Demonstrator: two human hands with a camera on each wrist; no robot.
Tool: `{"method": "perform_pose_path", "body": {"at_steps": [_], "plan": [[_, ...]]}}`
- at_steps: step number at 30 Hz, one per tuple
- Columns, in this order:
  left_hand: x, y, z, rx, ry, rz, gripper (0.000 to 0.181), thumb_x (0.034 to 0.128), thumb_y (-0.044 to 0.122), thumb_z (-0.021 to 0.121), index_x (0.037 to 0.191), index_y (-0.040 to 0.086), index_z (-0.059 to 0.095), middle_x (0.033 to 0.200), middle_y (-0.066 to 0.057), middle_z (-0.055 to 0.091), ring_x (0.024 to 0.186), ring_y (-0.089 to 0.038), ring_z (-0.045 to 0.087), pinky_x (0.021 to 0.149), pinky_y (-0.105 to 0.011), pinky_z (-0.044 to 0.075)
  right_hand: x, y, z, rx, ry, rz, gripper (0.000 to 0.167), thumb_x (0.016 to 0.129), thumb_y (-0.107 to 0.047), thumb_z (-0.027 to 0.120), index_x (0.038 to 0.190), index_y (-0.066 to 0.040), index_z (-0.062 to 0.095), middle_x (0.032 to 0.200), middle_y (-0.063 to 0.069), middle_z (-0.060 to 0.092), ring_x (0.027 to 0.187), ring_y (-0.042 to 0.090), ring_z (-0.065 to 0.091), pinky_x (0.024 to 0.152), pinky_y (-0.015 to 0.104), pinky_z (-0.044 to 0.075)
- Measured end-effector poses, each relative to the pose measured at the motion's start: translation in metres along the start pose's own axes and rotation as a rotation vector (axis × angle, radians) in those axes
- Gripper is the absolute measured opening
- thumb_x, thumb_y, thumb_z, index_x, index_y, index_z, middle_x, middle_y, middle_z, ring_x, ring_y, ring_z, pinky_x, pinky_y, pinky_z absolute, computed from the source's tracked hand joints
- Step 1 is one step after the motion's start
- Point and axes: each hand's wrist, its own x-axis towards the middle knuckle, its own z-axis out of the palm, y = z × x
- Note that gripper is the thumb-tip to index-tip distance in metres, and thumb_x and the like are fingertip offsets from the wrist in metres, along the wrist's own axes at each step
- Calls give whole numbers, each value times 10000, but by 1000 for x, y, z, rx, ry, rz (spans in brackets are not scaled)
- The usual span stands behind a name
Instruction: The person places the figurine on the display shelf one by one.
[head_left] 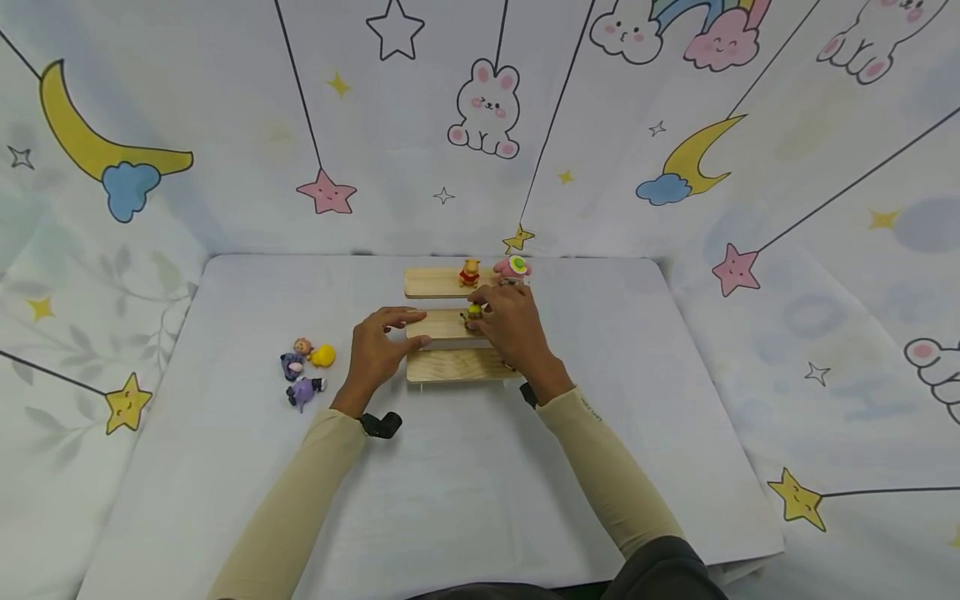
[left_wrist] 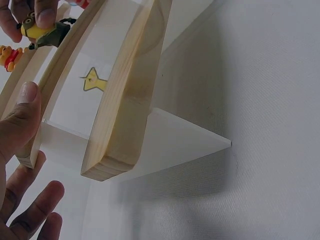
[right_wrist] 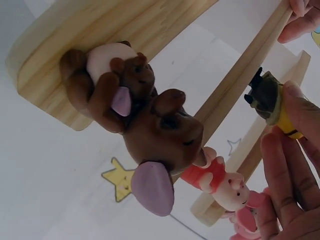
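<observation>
Near the middle of the middle wooden board (head_left: 438,326) of a three-step stand, my right hand (head_left: 519,325) pinches a small Minion figurine (right_wrist: 267,100), yellow with dark green clothing. The Minion is just at the board's surface; whether it touches is unclear. My left hand (head_left: 378,350) grips the left end of that board, thumb on one face and a finger on the other. A brown kangaroo figurine with a joey (right_wrist: 170,122) stands on the front board (head_left: 450,367). A Piglet figurine in red (right_wrist: 217,177) is on the middle board, mostly hidden in the head view.
A Winnie the Pooh figurine (head_left: 469,272) and a pink figurine with a green-and-white top (head_left: 513,267) stand on the rear board (head_left: 431,283). Left of the stand, several figurines lie together, including a yellow one (head_left: 322,356) and a purple one (head_left: 303,392). White cloth covers the table (head_left: 450,500).
</observation>
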Motion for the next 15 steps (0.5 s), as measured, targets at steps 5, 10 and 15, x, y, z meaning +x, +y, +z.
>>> {"method": "perform_pose_path", "body": {"at_steps": [5,10,15], "plan": [[1,1,0,-3,-1,-3,454,844,278,919,1279,242,796,1347,-29,737,1160,-336,677,1057,-507,511,-1,1,1,19,12,-7,403,785,-239,970,1120,-138,770,1017,2,799,935,187,740,988,478,494],[0,1,0,-6,-2,-6,451,846,273,918,1279,241,796,1350,-33,735,1160,-342,676,1058,-512,512,-1,0,1,35,0,-4,441,755,-249,989,1128,-149,775,997,13,786,955,188,737,1010,485,480],[0,1,0,-7,-6,-14,449,849,273,916,1281,241,796,1352,-27,733,1162,-332,674,1062,-511,512,-2,-1,0,38,-29,2,455,754,-248,988,1150,-160,782,1039,20,788,1004,202,722,1039,483,466]]}}
